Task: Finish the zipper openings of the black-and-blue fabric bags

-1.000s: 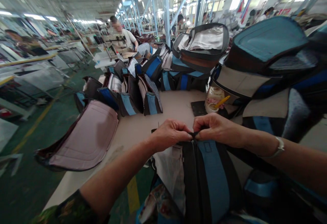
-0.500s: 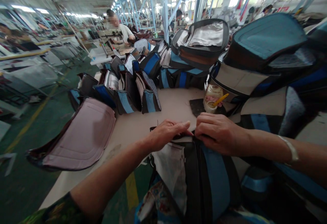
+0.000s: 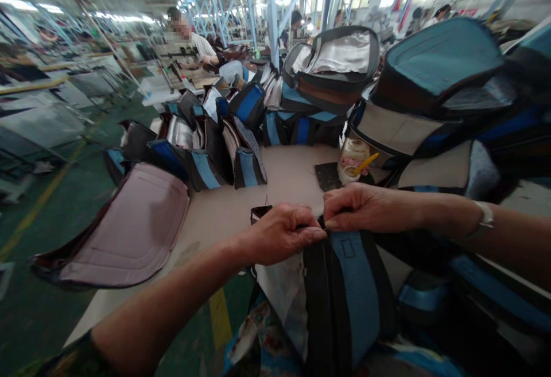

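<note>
Left hand (image 3: 282,232) was flat half a second ago, now curled, pinching the bag (image 3: 350,291) top edge. Right hand (image 3: 359,208) still pinches beside it, knuckles touching.

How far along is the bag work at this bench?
Done, apparently: black-and-blue bags stand in rows across the table, with a stack at right. In hand: left hand and right hand pinch the top edge of the near bag. Left, probably: that bag, plus the pink-lined panel lying flat at left.
</note>
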Demonstrator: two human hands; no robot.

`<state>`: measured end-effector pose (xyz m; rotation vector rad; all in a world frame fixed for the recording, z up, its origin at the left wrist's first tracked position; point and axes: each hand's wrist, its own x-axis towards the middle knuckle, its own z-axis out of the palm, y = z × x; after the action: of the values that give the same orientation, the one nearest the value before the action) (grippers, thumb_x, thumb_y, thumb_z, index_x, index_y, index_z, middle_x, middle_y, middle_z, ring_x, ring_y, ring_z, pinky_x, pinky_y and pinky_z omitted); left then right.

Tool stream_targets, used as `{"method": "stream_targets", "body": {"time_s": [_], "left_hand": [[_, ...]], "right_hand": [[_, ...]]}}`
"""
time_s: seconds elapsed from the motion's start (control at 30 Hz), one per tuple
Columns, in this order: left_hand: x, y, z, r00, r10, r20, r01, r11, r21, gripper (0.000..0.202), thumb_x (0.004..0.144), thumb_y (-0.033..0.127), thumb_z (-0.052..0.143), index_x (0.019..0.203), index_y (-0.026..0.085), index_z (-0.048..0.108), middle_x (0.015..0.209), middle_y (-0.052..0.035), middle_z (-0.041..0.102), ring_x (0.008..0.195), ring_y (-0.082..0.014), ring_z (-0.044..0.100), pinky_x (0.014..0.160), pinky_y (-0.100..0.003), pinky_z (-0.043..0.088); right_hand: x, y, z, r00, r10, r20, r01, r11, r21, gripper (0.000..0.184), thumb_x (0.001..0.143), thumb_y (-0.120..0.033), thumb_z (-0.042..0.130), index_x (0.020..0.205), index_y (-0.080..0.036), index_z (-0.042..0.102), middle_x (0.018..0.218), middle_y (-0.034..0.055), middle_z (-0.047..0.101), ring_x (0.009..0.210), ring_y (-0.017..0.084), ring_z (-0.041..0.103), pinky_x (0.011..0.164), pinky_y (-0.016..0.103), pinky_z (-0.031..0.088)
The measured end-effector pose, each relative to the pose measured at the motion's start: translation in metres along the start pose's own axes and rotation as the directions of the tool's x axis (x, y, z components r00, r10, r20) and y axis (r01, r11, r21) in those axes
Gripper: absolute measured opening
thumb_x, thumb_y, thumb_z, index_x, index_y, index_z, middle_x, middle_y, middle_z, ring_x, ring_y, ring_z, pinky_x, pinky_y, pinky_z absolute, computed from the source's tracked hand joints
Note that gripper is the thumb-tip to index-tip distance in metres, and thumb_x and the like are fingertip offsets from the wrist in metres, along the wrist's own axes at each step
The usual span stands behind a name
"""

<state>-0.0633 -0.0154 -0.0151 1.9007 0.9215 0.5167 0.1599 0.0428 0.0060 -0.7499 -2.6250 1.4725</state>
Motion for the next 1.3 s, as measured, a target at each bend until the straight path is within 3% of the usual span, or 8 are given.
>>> {"method": "stream_targets", "body": {"time_s": [0.1, 0.27, 0.4, 0.63, 0.83, 1.07, 1.2, 1.3], "left_hand": [[-0.003, -0.004, -0.004, 0.999, -0.045, 0.009, 0.046, 0.998, -0.045, 0.032, 0.088, 0.04, 0.061, 0.069, 0.014, 0.059, 0.067, 0.0032, 0.047, 0.063, -0.0101, 0.043, 0.058, -0.023, 0.033], [-0.011, -0.031, -0.015, 0.991, -0.059, 0.124, 0.079, 0.983, -0.168, 0.036, 0.094, 0.043, 0.051, 0.073, 0.014, 0.057, 0.072, 0.003, 0.044, 0.066, -0.0099, 0.041, 0.062, -0.023, 0.033], [-0.012, -0.04, -0.02, 0.999, -0.003, 0.04, 0.006, 0.998, -0.06, 0.037, 0.091, 0.044, 0.056, 0.069, 0.014, 0.057, 0.071, 0.003, 0.044, 0.066, -0.0103, 0.042, 0.063, -0.024, 0.033], [-0.011, 0.007, -0.02, 0.997, -0.024, 0.079, 0.044, 0.964, -0.264, 0.044, 0.091, 0.057, 0.049, 0.08, 0.015, 0.057, 0.076, 0.0004, 0.048, 0.07, -0.013, 0.042, 0.064, -0.026, 0.033], [-0.036, 0.016, -0.015, 0.993, -0.105, -0.059, 0.071, 0.907, -0.415, 0.041, 0.085, 0.049, 0.065, 0.067, 0.015, 0.049, 0.064, 0.004, 0.039, 0.059, -0.0089, 0.033, 0.055, -0.024, 0.024], [-0.066, 0.006, -0.058, 0.965, -0.16, -0.21, 0.121, 0.975, -0.186, 0.04, 0.084, 0.05, 0.065, 0.069, 0.014, 0.055, 0.066, 0.0033, 0.044, 0.06, -0.0092, 0.038, 0.055, -0.023, 0.026], [-0.071, 0.025, -0.068, 0.987, -0.159, 0.024, 0.161, 0.969, -0.186, 0.047, 0.078, 0.052, 0.07, 0.105, 0.014, 0.062, 0.08, -0.0009, 0.058, 0.069, -0.0121, 0.049, 0.059, -0.022, 0.035], [-0.068, 0.034, -0.058, 0.98, -0.185, 0.075, 0.195, 0.967, -0.163, 0.041, 0.079, 0.048, 0.07, 0.1, 0.013, 0.067, 0.085, -0.0035, 0.062, 0.073, -0.0134, 0.052, 0.064, -0.024, 0.04]], "right_hand": [[0.006, -0.003, -0.006, 0.996, 0.002, 0.093, 0.004, 0.998, -0.06, 0.02, 0.086, -0.032, 0.061, 0.081, -0.013, 0.066, 0.073, -0.0001, 0.054, 0.068, 0.011, 0.047, 0.06, 0.023, 0.036], [0.002, -0.009, 0.001, 1.0, 0.015, -0.007, -0.015, 1.0, -0.005, 0.015, 0.08, -0.027, 0.062, 0.073, -0.013, 0.063, 0.067, -0.0005, 0.052, 0.064, 0.011, 0.045, 0.057, 0.022, 0.034], [0.0, -0.011, 0.012, 0.991, 0.046, -0.124, -0.039, 0.997, 0.061, 0.015, 0.078, -0.025, 0.061, 0.067, -0.014, 0.057, 0.067, -0.0011, 0.049, 0.061, 0.01, 0.042, 0.055, 0.023, 0.032], [0.012, -0.041, 0.009, 0.957, -0.099, -0.274, 0.123, 0.99, 0.073, 0.018, 0.08, -0.024, 0.063, 0.066, -0.015, 0.056, 0.069, -0.0013, 0.048, 0.062, 0.01, 0.042, 0.056, 0.024, 0.032], [0.036, -0.017, 0.015, 0.939, -0.303, -0.16, 0.341, 0.784, 0.518, 0.051, 0.1, -0.054, 0.033, 0.083, -0.013, 0.059, 0.086, 0.0055, 0.057, 0.085, 0.016, 0.052, 0.085, 0.033, 0.042], [0.039, -0.016, 0.021, 0.95, -0.311, -0.004, 0.292, 0.888, 0.355, 0.039, 0.084, -0.049, 0.066, 0.085, -0.012, 0.055, 0.073, -0.0032, 0.044, 0.066, 0.009, 0.04, 0.058, 0.021, 0.034], [0.032, -0.034, 0.031, 0.956, -0.289, -0.048, 0.292, 0.953, 0.085, 0.032, 0.082, -0.042, 0.07, 0.08, -0.013, 0.057, 0.071, -0.0033, 0.048, 0.066, 0.009, 0.041, 0.059, 0.021, 0.034], [0.028, -0.039, 0.039, 0.949, -0.305, -0.085, 0.301, 0.952, -0.061, 0.028, 0.083, -0.04, 0.07, 0.08, -0.015, 0.057, 0.072, -0.0032, 0.049, 0.066, 0.009, 0.043, 0.061, 0.021, 0.034]]}}
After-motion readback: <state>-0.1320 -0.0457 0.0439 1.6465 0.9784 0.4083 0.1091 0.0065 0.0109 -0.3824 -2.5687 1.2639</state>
